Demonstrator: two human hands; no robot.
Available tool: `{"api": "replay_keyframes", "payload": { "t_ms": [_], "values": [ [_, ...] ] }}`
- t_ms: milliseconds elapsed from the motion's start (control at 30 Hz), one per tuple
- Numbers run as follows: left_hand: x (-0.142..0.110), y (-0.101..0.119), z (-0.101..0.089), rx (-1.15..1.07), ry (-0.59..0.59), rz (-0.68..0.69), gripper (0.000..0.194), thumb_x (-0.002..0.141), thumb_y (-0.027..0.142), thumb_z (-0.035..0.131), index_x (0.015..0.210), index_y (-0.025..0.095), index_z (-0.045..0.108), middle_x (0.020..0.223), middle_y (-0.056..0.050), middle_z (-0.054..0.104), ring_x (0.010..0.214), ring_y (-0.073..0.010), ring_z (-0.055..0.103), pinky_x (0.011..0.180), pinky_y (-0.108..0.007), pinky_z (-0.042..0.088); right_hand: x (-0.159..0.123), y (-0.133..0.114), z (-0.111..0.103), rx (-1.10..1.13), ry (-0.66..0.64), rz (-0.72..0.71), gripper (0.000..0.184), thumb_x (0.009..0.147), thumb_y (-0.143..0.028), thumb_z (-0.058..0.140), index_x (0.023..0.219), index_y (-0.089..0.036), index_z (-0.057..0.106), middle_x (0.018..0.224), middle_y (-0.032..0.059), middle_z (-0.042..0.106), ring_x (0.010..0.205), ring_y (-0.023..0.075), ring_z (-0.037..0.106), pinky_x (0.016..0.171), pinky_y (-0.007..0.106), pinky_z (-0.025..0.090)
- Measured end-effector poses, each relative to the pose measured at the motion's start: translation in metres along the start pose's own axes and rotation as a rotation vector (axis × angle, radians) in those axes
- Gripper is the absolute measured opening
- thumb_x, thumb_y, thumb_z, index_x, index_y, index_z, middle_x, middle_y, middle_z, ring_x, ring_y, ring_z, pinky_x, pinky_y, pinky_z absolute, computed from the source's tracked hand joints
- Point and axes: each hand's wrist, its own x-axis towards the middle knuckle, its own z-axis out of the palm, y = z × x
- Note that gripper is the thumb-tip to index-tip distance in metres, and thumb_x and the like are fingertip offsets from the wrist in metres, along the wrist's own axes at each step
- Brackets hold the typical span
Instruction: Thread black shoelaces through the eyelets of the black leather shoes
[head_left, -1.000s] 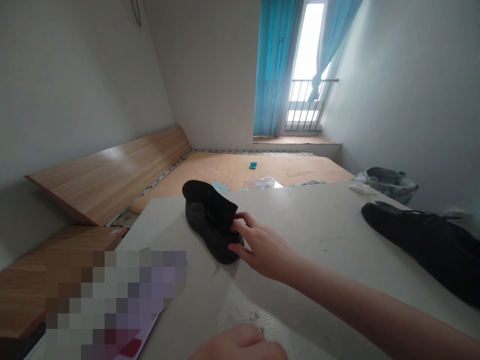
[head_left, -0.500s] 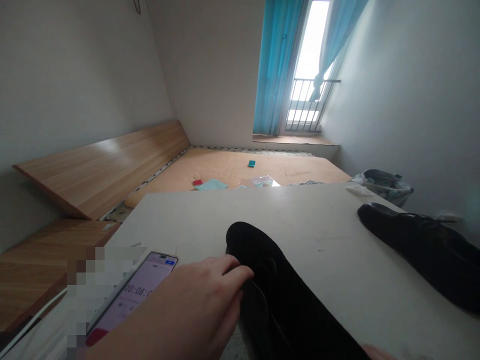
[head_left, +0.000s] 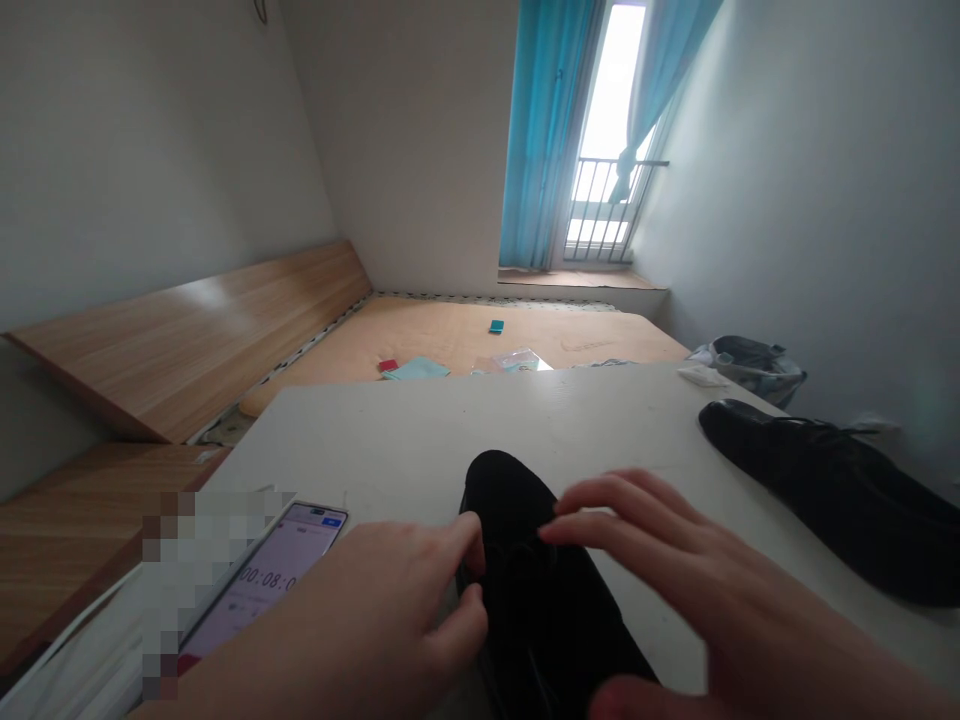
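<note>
A black lace-up shoe (head_left: 510, 490) lies toe-forward on the white table, its dark laces hard to make out against the upper. My left hand (head_left: 420, 580) is at the shoe's left side, fingers curled against its edge. From the right, my right hand (head_left: 660, 560) reaches over the shoe, its fingers stretched and its thumb apart. Its fingertips are at the lacing; I cannot tell whether they touch a lace. The second black shoe (head_left: 825, 490) rests on its own at the table's right.
A phone (head_left: 277, 570) showing a running timer lies on the white table (head_left: 390, 430), partly under my left forearm. A small white packet (head_left: 701, 376) is near the far right corner. Beyond are a bed (head_left: 442, 320) with small items and a bag-lined bin (head_left: 757, 365).
My right hand has come in from the lower right edge to over the laces. My left fingers have moved from the shoe's top to its left side.
</note>
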Motion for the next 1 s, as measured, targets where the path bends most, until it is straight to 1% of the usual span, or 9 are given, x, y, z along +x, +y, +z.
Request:
{"api": "replay_keyframes", "payload": {
  "t_ms": [133, 300, 433, 533, 633, 700, 767, 867, 1000],
  "values": [
    [-0.004, -0.002, 0.003, 0.131, -0.012, 0.018, 0.023, 0.088, 0.021, 0.042, 0.101, 0.024, 0.061, 0.088, -0.004, 0.075, 0.081, -0.0275, 0.073, 0.068, -0.035, 0.051, 0.019, -0.003, 0.037, -0.124, -0.261, -0.148, 0.084, 0.072, -0.054, 0.075, 0.139, -0.008, 0.053, 0.142, 0.0225, 0.052, 0.134, 0.0429, 0.043, 0.109, 0.059, 0.040],
    [-0.003, -0.002, 0.004, 0.254, -0.050, 0.022, 0.026, 0.085, 0.013, 0.043, 0.101, 0.020, 0.062, 0.087, -0.008, 0.076, 0.077, -0.0314, 0.074, 0.064, -0.039, 0.055, 0.026, -0.005, 0.060, 0.028, -0.204, -0.106, 0.026, 0.080, -0.022, 0.061, 0.104, -0.018, 0.069, 0.116, 0.0116, 0.070, 0.128, 0.0326, 0.052, 0.120, 0.057, 0.019],
    [-0.001, -0.003, 0.004, 0.242, -0.017, 0.030, 0.029, 0.082, 0.013, 0.045, 0.103, 0.020, 0.064, 0.087, -0.008, 0.076, 0.075, -0.0317, 0.074, 0.063, -0.037, 0.054, 0.030, -0.002, 0.041, 0.492, -0.231, 0.070, 0.022, 0.092, -0.020, 0.043, 0.101, -0.024, 0.062, 0.116, 0.0041, 0.069, 0.120, 0.0199, 0.059, 0.121, 0.048, 0.018],
    [0.000, -0.002, 0.006, 0.201, 0.024, 0.039, 0.024, 0.082, 0.013, 0.046, 0.097, 0.022, 0.063, 0.082, -0.006, 0.076, 0.071, -0.0288, 0.074, 0.058, -0.032, 0.050, 0.031, 0.019, 0.028, 1.010, -0.051, 0.297, 0.023, 0.095, -0.036, 0.037, 0.096, -0.026, 0.057, 0.110, 0.0059, 0.070, 0.113, 0.0226, 0.063, 0.101, 0.044, 0.047],
    [0.001, -0.003, 0.009, 0.171, 0.036, 0.046, 0.018, 0.085, 0.015, 0.047, 0.091, 0.023, 0.061, 0.077, -0.002, 0.074, 0.068, -0.0257, 0.072, 0.055, -0.029, 0.046, 0.033, 0.051, 0.021, 1.321, 0.116, 0.470, 0.019, 0.087, -0.044, 0.043, 0.089, -0.027, 0.050, 0.084, 0.0028, 0.067, 0.067, 0.0189, 0.066, 0.081, 0.042, 0.055],
    [0.003, -0.004, 0.012, 0.143, 0.050, 0.071, 0.019, 0.086, 0.016, 0.046, 0.090, 0.024, 0.063, 0.080, 0.000, 0.073, 0.070, -0.0231, 0.071, 0.059, -0.028, 0.047, 0.035, 0.072, 0.018, 1.362, 0.178, 0.575, 0.016, 0.084, -0.041, 0.045, 0.088, -0.026, 0.048, 0.070, -0.0042, 0.057, 0.036, 0.0079, 0.040, 0.071, 0.039, 0.054],
    [0.005, -0.005, 0.014, 0.121, 0.068, 0.107, 0.024, 0.086, 0.015, 0.045, 0.091, 0.026, 0.066, 0.087, 0.000, 0.073, 0.077, -0.0213, 0.071, 0.067, -0.028, 0.050, 0.039, 0.087, 0.016, 1.327, 0.244, 0.639, 0.011, 0.085, -0.036, 0.045, 0.086, -0.025, 0.048, 0.060, -0.0086, 0.046, 0.032, 0.0038, 0.013, 0.054, 0.031, 0.047],
    [0.007, -0.008, 0.015, 0.116, 0.061, 0.147, 0.029, 0.086, 0.015, 0.045, 0.094, 0.027, 0.070, 0.100, -0.002, 0.072, 0.088, -0.0220, 0.070, 0.077, -0.031, 0.054, 0.041, 0.100, 0.011, 1.265, 0.351, 0.652, 0.008, 0.084, -0.030, 0.045, 0.079, -0.024, 0.048, 0.052, -0.0093, 0.027, 0.038, 0.0083, 0.008, 0.042, 0.026, 0.027],
    [0.007, -0.010, 0.014, 0.145, 0.027, 0.172, 0.034, 0.085, 0.013, 0.045, 0.100, 0.027, 0.073, 0.127, -0.007, 0.065, 0.109, -0.0283, 0.065, 0.087, -0.043, 0.055, 0.029, 0.112, -0.003, 1.169, 0.603, 0.584, 0.016, 0.080, -0.028, 0.048, 0.066, -0.026, 0.039, 0.052, -0.0078, 0.015, 0.046, 0.0126, 0.009, 0.045, 0.028, 0.023]
  ]
}}
